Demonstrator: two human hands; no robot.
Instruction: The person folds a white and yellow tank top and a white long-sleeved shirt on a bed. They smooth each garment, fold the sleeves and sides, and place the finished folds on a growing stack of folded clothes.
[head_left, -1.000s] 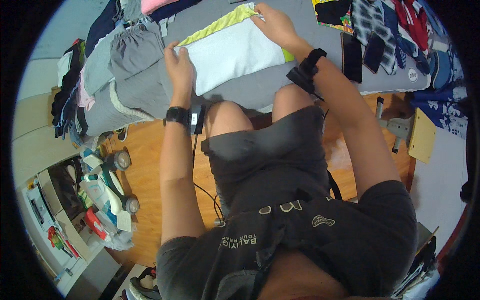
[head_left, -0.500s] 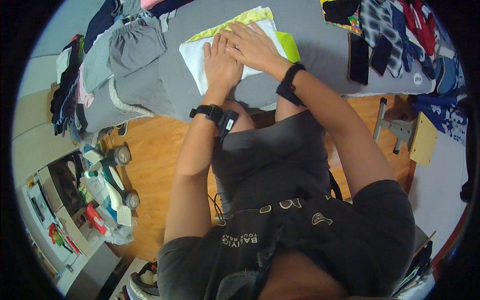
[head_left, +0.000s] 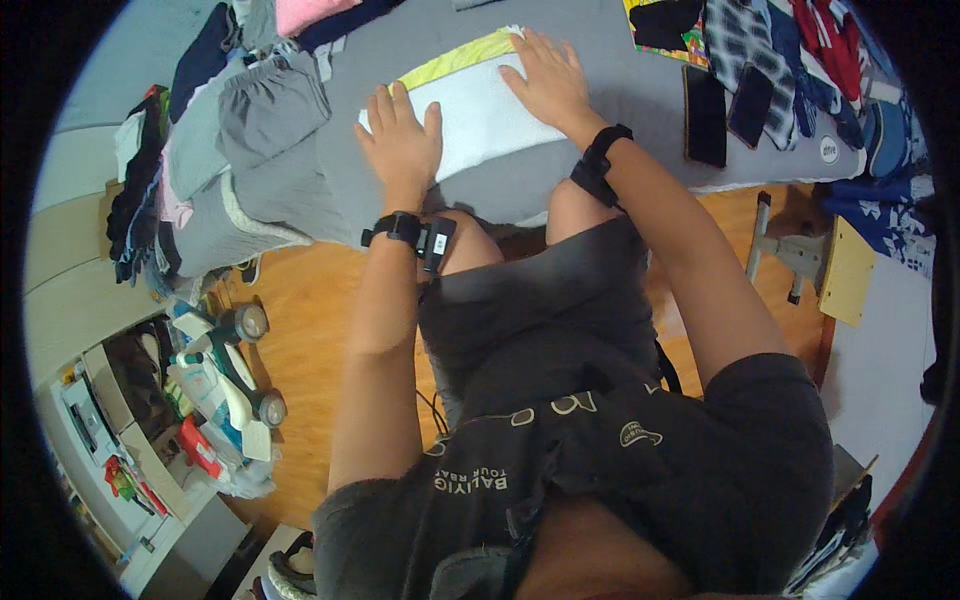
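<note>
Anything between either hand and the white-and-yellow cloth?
Nothing visible. The left hand rests on the left end of the cloth, the right hand on its right end. The gray shorts and two dark phones lie off to either side.

Gray-covered bed (head_left: 645, 100): white-and-yellow cloth (head_left: 485, 118) flat near front edge; gray shorts (head_left: 270, 110) left; right, 2 dark phones (head_left: 705, 118), 1 overlapping plaid garment (head_left: 736, 40).

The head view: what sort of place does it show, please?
Probably a bedroom at home: a grey, bed-like surface bears a white cloth, grey shorts and a plaid garment, and a wood-look floor shows below.
</note>
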